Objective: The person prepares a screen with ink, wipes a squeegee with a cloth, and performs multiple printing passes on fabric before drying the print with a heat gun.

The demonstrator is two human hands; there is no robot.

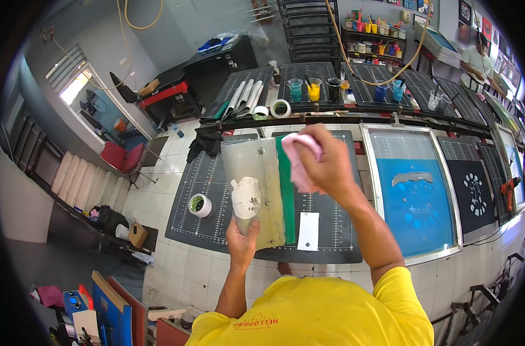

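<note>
A squeegee (261, 187) with a metal handle plate and a green rubber blade along its right edge is held upright above the dark gridded printing platen (213, 196), between the person's chest and the far bench. A patch of white ink residue (246, 197) is seen on the near left of the metal face. The squeegee is gripped from below by the left hand (241, 236), whose fingers are closed around its near edge, while a pink cloth (300, 155) is bunched in the closed fingers of the right hand (326, 164) and pressed against the blade's far end. The step appears to be wiping, and it is probably best done in long strokes along the blade, with the cloth refolded to a clean face so that ink is lifted rather than smeared; the white patch would likely need firmer pressure. The grip below should be kept firm so the plate is not twisted. A white card (308, 230) lies on the platen just right of the squeegee, a roll of tape (199, 205) to the left, and a blue-coated screen frame (415, 199) further right. Cups of coloured ink (313, 89) stand on the far bench.
</note>
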